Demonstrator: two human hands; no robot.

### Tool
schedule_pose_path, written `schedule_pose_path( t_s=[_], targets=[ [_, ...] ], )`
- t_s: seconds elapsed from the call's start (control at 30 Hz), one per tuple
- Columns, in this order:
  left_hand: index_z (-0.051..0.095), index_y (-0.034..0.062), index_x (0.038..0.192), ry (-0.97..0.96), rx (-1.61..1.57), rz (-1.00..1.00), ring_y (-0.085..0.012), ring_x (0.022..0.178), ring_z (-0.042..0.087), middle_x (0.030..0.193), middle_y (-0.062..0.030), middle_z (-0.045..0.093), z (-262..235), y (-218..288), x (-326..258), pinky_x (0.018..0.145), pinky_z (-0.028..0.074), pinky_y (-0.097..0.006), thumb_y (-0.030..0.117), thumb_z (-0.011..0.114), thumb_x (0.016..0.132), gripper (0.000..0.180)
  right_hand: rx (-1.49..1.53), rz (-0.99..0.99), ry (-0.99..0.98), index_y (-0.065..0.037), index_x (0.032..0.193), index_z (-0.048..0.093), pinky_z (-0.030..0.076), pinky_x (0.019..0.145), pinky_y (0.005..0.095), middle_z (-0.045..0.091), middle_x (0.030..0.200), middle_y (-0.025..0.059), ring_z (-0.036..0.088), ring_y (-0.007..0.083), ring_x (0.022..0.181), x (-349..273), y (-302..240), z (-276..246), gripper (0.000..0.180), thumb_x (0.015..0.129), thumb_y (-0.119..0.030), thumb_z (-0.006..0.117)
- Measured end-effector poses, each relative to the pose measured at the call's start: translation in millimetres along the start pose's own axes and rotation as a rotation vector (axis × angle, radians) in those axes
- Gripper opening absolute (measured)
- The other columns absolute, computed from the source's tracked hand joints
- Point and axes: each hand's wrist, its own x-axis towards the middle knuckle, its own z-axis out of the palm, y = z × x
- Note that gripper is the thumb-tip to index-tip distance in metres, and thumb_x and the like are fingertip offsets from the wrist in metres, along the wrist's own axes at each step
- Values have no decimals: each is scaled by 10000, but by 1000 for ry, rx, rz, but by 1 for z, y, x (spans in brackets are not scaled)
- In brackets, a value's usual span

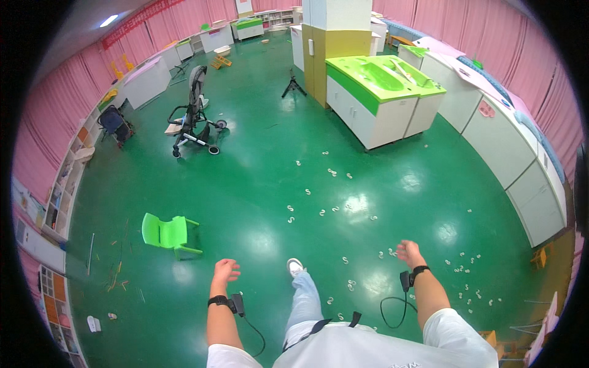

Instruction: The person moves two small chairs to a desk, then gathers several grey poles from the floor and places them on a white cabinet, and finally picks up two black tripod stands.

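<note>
Green floor (245,202) strewn with small white pieces (351,284); left hand (224,270) and right hand (409,251) loosely curled, grasping nothing.

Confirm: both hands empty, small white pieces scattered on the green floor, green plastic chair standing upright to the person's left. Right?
Not quite. In the head view the green plastic chair lies tipped on its side, not upright. The rest holds: it is to the person's left, the left hand and right hand hold nothing, and small white pieces lie scattered over the green floor.

Small chair (167,233) on the floor (257,184) ahead left, stroller (195,113) well behind it, sink cabinet (383,98) far right, scattered small pieces (331,211) between.
</note>
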Motion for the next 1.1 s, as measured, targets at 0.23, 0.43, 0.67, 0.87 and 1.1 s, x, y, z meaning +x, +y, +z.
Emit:
schedule_pose_path(
  t_s=[0.23, 0.43, 0.67, 0.87, 1.1],
  targets=[
    [512, 52, 960, 105, -321, -184, -259, 632, 616, 847, -102, 609, -26, 22, 183, 540, 514, -434, 154, 522, 810, 182, 132, 22, -312, -42, 1140, 473, 485, 767, 416, 583, 1027, 121, 575, 284, 905, 96, -123, 243, 325, 865, -213, 499],
    [510, 27, 1023, 13, -197, -248, -258, 673, 625, 875, -106, 625, -54, 110, 301, 591, 513, -398, 156, 540, 813, 247, 173, 95, -293, -38, 1128, 460, 486, 768, 420, 564, 1032, 126, 564, 284, 905, 174, -199, 379, 300, 873, -197, 467],
    [514, 20, 1031, 113, -223, -243, -245, 663, 621, 881, -108, 630, -115, 239, 469, 594, 506, -372, 152, 540, 816, 254, 164, 199, -254, -52, 1085, 448, 486, 779, 407, 548, 1054, 128, 553, 275, 910, 312, -280, 557, 271, 860, -204, 449],
    [517, 25, 1018, 205, -276, -225, -257, 645, 623, 868, -113, 627, -176, 329, 635, 572, 513, -401, 158, 535, 825, 235, 157, 253, -303, -43, 1144, 424, 430, 884, 472, 529, 1125, 146, 514, 352, 1041, 448, -365, 750, 343, 872, -252, 427],
    [531, 31, 959, 228, -321, -223, -247, 655, 618, 855, -111, 621, -229, 478, 784, 565, 514, -381, 171, 528, 825, 194, 123, 186, -477, -21, 1260, 365, 410, 943, 435, 493, 1222, 172, 500, 327, 1088, 503, -580, 996, 447, 882, -241, 456]
  ],
)
